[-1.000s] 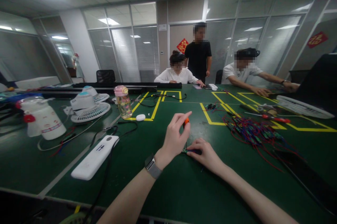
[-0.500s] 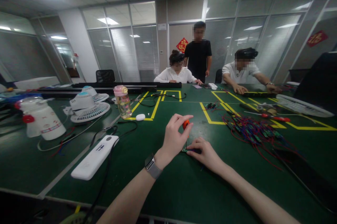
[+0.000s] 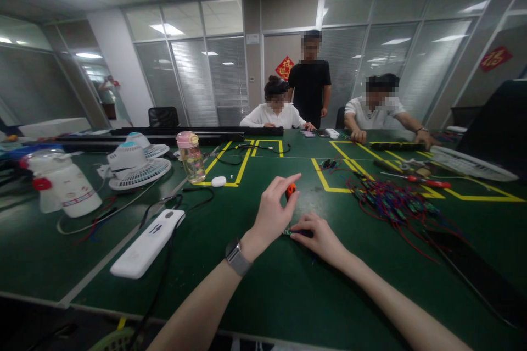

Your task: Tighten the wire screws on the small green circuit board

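Coworker's hand shifted, orange tool seemingly upright

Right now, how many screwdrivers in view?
2: orange screwdriver in the left hand; red screwdriver on the table, beside the wire tangle. Others may be hidden under it.

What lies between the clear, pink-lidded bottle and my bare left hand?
In the head view, a small, white, rounded object and a near corner of a yellow tape outline lie between the bottle and your left hand.
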`<action>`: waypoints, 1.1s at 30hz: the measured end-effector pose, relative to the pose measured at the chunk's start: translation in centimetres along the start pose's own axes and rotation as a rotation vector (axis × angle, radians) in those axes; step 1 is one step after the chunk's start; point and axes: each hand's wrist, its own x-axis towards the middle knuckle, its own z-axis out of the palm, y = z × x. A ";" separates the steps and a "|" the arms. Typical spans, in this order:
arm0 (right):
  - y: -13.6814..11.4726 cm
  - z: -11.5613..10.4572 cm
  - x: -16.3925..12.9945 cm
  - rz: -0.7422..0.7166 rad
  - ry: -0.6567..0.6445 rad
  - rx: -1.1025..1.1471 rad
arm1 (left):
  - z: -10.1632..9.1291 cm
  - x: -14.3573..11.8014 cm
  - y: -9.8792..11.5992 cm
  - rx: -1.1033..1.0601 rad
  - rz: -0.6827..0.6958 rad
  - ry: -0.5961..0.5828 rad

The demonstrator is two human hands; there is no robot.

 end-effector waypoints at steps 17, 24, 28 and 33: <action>0.1 0.1 0.0 0.001 0.002 -0.006 | -0.1 -0.1 -0.1 -0.023 -0.034 0.026; -0.2 0.0 0.0 0.002 0.004 -0.004 | -0.2 -0.1 0.0 0.020 -0.045 0.064; -0.1 -0.1 0.1 0.004 -0.011 -0.012 | -0.2 -0.1 0.0 -0.046 -0.028 0.039; -0.1 0.0 0.1 0.011 -0.006 -0.007 | -0.1 -0.1 0.0 0.027 -0.028 0.082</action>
